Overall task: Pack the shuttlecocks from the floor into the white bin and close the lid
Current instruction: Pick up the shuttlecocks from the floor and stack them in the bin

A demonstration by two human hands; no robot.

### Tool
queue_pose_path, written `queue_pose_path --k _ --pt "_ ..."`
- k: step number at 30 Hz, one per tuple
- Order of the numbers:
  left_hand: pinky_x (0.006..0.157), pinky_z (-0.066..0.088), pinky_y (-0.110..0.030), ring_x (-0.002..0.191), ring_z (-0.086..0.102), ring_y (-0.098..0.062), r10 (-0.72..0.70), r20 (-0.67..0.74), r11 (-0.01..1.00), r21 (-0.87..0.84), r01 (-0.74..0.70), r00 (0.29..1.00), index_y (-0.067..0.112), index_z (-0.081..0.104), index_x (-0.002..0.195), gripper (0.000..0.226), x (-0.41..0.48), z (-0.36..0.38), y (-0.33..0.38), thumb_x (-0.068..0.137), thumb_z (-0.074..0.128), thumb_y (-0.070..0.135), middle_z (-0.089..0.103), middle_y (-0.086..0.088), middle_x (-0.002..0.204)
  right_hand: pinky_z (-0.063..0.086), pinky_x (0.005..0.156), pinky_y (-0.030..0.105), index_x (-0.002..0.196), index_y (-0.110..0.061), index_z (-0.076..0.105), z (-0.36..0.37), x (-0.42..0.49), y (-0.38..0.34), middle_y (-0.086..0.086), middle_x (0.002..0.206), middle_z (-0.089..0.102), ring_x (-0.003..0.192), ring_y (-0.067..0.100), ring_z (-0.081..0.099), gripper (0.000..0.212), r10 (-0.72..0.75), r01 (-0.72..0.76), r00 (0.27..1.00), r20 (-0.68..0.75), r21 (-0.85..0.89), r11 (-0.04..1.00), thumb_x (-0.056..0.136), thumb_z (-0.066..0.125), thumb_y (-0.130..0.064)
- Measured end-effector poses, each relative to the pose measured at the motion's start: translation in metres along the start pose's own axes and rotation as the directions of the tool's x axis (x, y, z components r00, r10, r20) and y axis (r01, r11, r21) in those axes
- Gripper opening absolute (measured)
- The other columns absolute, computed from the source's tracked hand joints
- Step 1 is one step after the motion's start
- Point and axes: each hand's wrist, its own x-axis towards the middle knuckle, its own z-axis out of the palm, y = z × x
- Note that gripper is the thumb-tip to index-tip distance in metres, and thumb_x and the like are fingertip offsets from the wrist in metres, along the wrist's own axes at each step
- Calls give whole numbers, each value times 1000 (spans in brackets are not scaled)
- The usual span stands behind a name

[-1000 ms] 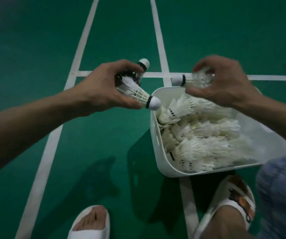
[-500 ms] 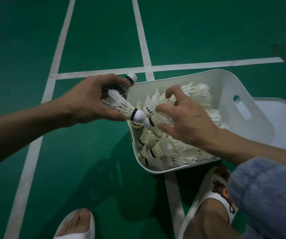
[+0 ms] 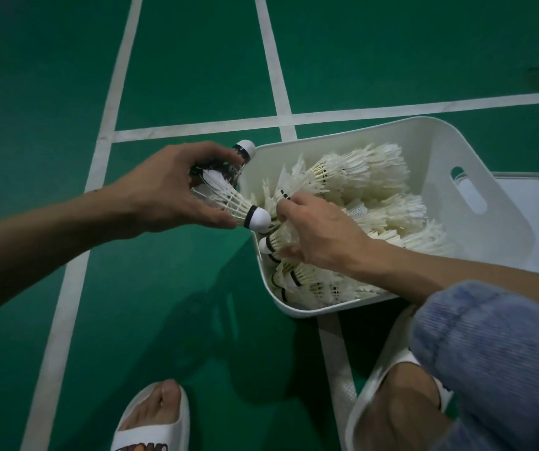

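Right now your left hand (image 3: 164, 190) grips two shuttlecocks at the near-left corner of the white bin (image 3: 440, 151). Its fingers curl round the feathers of a white shuttlecock (image 3: 229, 203), whose cork points toward the bin, and of a dark shuttlecock (image 3: 240, 157), whose cork sticks up beside the rim. Your right hand (image 3: 323, 236) reaches inside the bin and closes its fingers and thumb on a third shuttlecock (image 3: 274, 240), the cork poking out toward the bin's left wall. Under and behind that hand, a pile (image 3: 375, 177) of feathered shuttlecocks lies in the bin, mostly on their sides. The bin stands open on the green floor (image 3: 196, 76), across a white court line (image 3: 336, 346). Its lid (image 3: 538, 216) lies flat just beyond the right wall with the handle slot. Your feet in white sandals (image 3: 151, 431) stand near the bin, and a denim-clad knee (image 3: 489, 353) fills the lower right.
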Motion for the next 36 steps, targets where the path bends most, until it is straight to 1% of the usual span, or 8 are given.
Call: queue_pose_path --k 2,8,15,19,23,29,32,36 --pt "79 53 -14 86 65 1 -6 2 1000 0 6 1000 37 57 116 75 -2 -1 -1 45 82 37 61 21 107 43 77 29 116 -15 52 2 -2 1 4 115 50 95 22 53 52 15 -15 1000 9 48 999 75 80 -31" --pt "80 52 -13 87 64 3 4 6 1000 7 -4 1000 33 58 118 70 -5 1 -4 55 87 22 60 22 105 41 87 24 115 -21 61 0 -5 6 -8 115 42 98 10 43 48 74 -82 996 44 204 976 72 82 -19" --pt "87 53 -22 84 66 -3 7 38 1000 0 -7 999 31 58 120 72 -10 5 -4 54 87 21 61 20 108 40 87 25 111 -21 65 6 0 -2 -7 104 49 92 11 44 45 109 -111 994 24 168 980 70 83 -19" --pt "86 53 -24 85 66 -6 -3 47 1000 6 3 999 30 58 121 73 -13 4 -4 54 86 22 60 21 106 47 78 27 108 -22 65 -1 -6 -2 -6 96 56 86 13 55 42 171 -161 985 -10 285 945 71 83 -18" --pt "85 54 -22 85 66 -2 2 44 1000 12 -2 999 32 57 120 73 -12 6 -1 53 86 24 59 23 106 39 72 23 118 -21 60 3 -5 -10 0 105 64 84 15 55 49 150 -161 986 72 183 970 74 80 -16" --pt "84 53 -18 86 65 -1 7 58 1000 14 -8 998 34 57 119 73 -12 8 2 53 87 24 58 25 107 35 72 22 121 -20 58 -9 -6 -6 -7 95 55 85 11 54 60 84 -93 995 45 241 966 67 85 -24" --pt "85 54 -23 88 66 -4 5 57 1000 27 -7 998 34 57 119 72 -9 9 2 55 87 22 59 22 108 45 66 21 109 -18 64 -14 -8 4 -13 85 56 79 8 60 49 109 -122 992 58 340 932 66 86 -24" --pt "84 55 -24 87 66 -4 26 55 998 51 -28 998 32 57 122 75 -5 10 8 54 88 23 60 18 110 57 77 22 93 -19 65 -28 -8 16 -6 88 67 82 8 67 24 180 -150 984 -3 544 826 74 80 -20"
